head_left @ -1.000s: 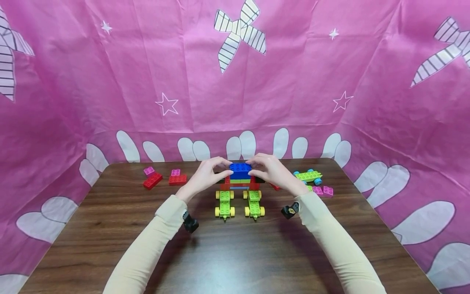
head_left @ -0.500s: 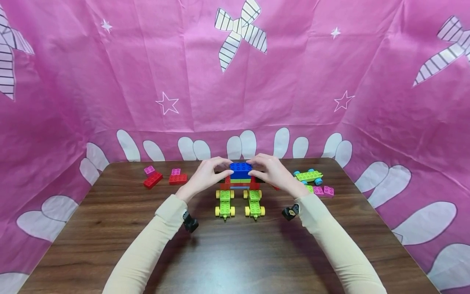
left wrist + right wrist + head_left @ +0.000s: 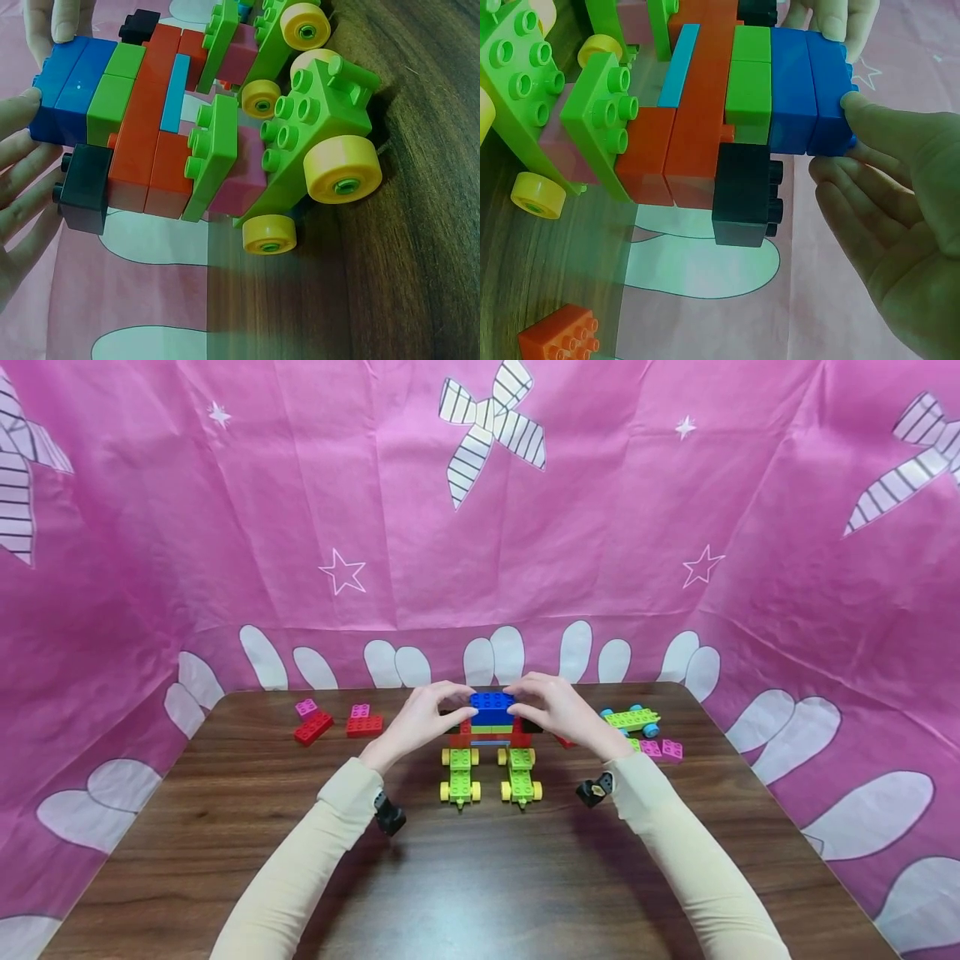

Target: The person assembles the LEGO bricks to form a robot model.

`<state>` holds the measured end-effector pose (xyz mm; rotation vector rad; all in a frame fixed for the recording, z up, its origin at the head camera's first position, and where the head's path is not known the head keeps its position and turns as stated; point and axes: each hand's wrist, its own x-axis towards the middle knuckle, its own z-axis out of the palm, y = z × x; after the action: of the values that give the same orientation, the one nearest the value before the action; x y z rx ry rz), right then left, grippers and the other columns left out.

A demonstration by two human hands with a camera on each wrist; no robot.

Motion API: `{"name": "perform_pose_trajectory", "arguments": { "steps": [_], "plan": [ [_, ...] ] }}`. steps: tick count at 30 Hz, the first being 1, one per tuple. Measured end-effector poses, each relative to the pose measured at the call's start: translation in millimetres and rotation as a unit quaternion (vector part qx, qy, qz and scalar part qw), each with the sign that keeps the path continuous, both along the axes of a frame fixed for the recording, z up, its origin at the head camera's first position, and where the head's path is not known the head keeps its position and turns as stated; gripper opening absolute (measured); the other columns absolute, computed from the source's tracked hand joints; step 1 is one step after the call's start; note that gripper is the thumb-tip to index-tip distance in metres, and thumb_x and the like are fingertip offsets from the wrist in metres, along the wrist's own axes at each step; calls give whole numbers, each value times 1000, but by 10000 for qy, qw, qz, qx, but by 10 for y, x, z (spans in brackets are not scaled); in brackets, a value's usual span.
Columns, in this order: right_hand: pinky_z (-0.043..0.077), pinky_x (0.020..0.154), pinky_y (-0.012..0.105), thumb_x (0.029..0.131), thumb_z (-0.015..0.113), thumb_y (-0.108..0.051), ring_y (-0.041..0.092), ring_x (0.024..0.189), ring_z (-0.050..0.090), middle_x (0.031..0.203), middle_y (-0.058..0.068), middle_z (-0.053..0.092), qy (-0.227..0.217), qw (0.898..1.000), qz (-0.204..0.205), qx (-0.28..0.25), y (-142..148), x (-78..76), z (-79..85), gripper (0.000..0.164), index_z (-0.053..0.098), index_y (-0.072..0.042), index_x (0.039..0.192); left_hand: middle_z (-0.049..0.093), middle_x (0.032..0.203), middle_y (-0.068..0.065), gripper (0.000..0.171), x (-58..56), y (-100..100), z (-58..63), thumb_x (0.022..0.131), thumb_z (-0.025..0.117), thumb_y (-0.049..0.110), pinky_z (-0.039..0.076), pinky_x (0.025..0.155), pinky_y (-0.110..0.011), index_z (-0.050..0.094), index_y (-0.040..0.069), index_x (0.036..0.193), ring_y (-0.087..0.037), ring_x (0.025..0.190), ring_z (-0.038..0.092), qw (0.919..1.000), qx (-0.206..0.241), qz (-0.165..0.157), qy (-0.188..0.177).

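Note:
A toy-brick build stands mid-table on two green wheeled bases (image 3: 461,787) with yellow wheels. Above the bases come pink and green bricks, then red bricks (image 3: 697,142) with a thin light-blue piece, then small green bricks (image 3: 112,101). Two stacked blue bricks (image 3: 492,708) form the top, and a black brick (image 3: 740,193) sits at each side. My left hand (image 3: 417,717) pinches the left end of the blue bricks between thumb and fingers. At the right end, my right hand (image 3: 558,714) pinches them the same way.
Red bricks (image 3: 364,727) and pink bricks (image 3: 305,708) lie at the back left. Toward the back right are a green base (image 3: 632,720) with blue wheels, pink bricks (image 3: 672,750), and a red brick (image 3: 559,334) near the build. A pink curtain hangs behind the table.

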<state>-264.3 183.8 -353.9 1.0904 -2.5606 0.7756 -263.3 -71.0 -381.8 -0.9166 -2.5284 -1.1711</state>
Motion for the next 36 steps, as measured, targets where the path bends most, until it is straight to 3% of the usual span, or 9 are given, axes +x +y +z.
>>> {"name": "perform_pose_trajectory", "arguments": {
  "steps": [14, 36],
  "plan": [
    [56, 83, 31, 86, 67, -25, 13, 94, 65, 104, 3, 68, -241, 9997, -68, -68, -8, 1, 6, 33, 65, -12, 116, 66, 111, 0, 35, -10, -1, -18, 87, 64, 34, 55, 86, -31, 63, 16, 118, -11, 98, 65, 10000, -46, -25, -48],
    [56, 83, 31, 86, 67, -25, 13, 95, 65, 107, 3, 68, -251, 9997, -72, -32, 10, 11, -7, 35, 63, -12, 119, 67, 108, 0, 34, 33, 11, -7, 87, 66, 32, 56, 84, -30, 64, 16, 116, -10, 94, 65, 9993, -102, 35, 350]
  ]
}}
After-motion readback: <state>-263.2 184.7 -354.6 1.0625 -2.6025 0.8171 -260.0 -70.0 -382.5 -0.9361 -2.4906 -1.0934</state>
